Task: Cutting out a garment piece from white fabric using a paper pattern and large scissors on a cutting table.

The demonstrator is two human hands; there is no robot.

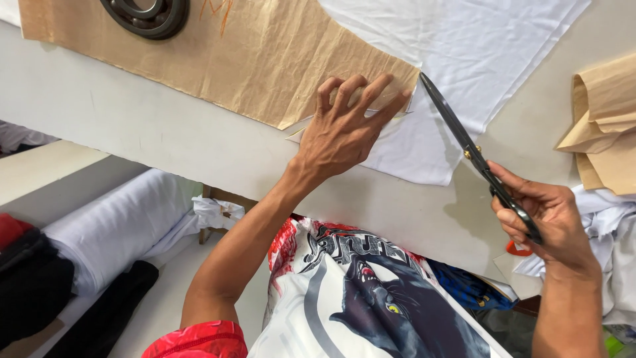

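Note:
My left hand lies flat, fingers spread, on the corner of a brown paper pattern that rests over white fabric on a white table. My right hand grips the handles of long black scissors. Their blades point up and to the left, with the tip at the pattern's right corner, just beside my left fingertips. The blades look nearly closed along the edge of the white fabric.
A dark round metal weight sits on the pattern at the top. Folded brown paper lies at the right edge above crumpled white cloth. Below the table's near edge are a white fabric roll and dark cloth.

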